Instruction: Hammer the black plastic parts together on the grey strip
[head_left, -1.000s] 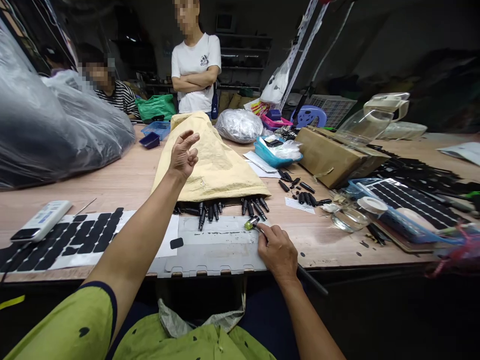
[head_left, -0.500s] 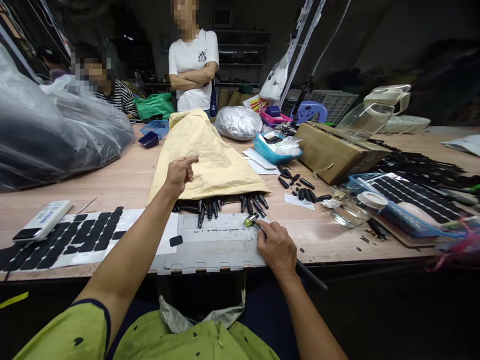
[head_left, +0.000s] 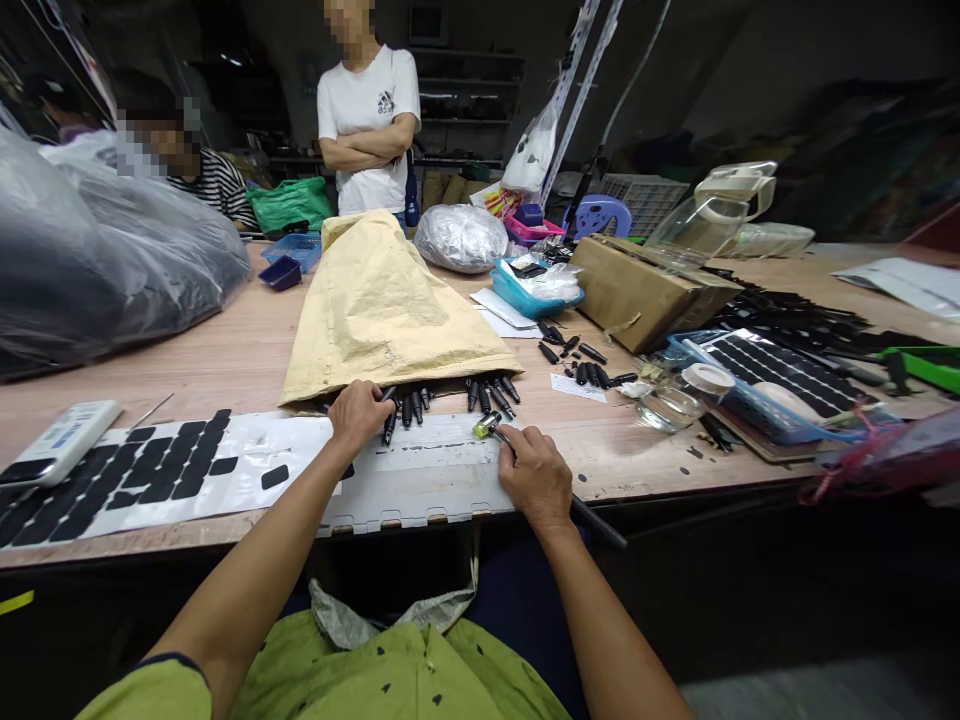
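Note:
My left hand (head_left: 358,414) is down at the mouth of a tan sack (head_left: 386,300), fingers curled on a small black part (head_left: 390,422) from the row of black parts (head_left: 484,392) spilling out there. My right hand (head_left: 534,478) rests on a grey metal plate (head_left: 420,480) at the table's front edge. It grips a small hammer (head_left: 487,427) with a yellow-and-silver head and a black handle that runs back past my wrist.
A white sheet with black pads (head_left: 161,478) and a remote (head_left: 56,442) lie left. A cardboard box (head_left: 646,290), blue tray (head_left: 536,290), glass dish (head_left: 667,408) and solar panel (head_left: 776,372) sit right. Big plastic bags (head_left: 105,260) stand far left. Two other people are behind the table.
My left hand dropped from the air above the sack to the black parts at its mouth and closed on one. My right hand kept its hold on the hammer.

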